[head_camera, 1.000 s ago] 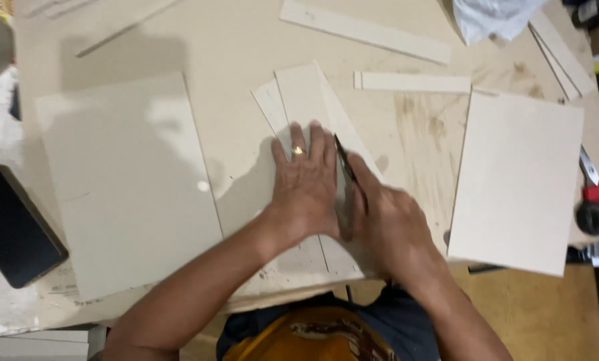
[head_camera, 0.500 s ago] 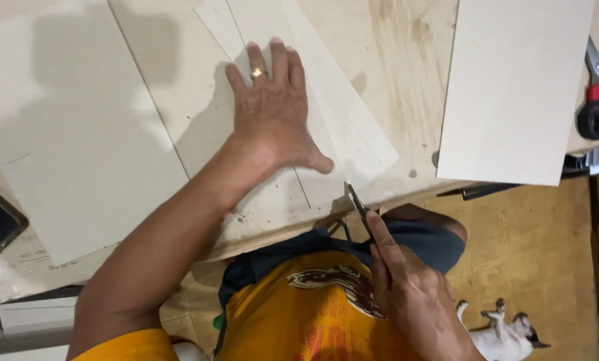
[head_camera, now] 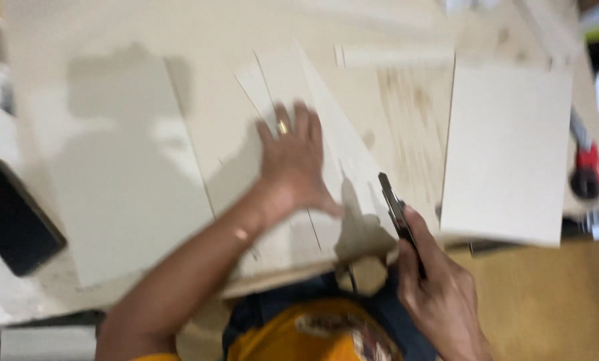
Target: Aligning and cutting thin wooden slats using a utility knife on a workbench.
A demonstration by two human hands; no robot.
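A strip of pale card [head_camera: 326, 144] is pressed flat on the wooden table [head_camera: 406, 113] by the left hand [head_camera: 292, 164], fingers spread, nothing gripped. A dark knife [head_camera: 398, 217] is held closed in the right hand [head_camera: 440, 294] just beside the strip's near edge. Larger card sheets [head_camera: 507, 150] lie on either side.

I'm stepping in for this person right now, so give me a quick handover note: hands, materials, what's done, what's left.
Left hand: flat, pressing the pale card strips onto the wooden table.
Right hand: gripping a dark utility knife, blade off the card, near the table's front edge.
Large sheets lie left and right; red scissors far right.
Done: several strips lie cut.
Left: the card under the left hand, judging by the lifted knife.
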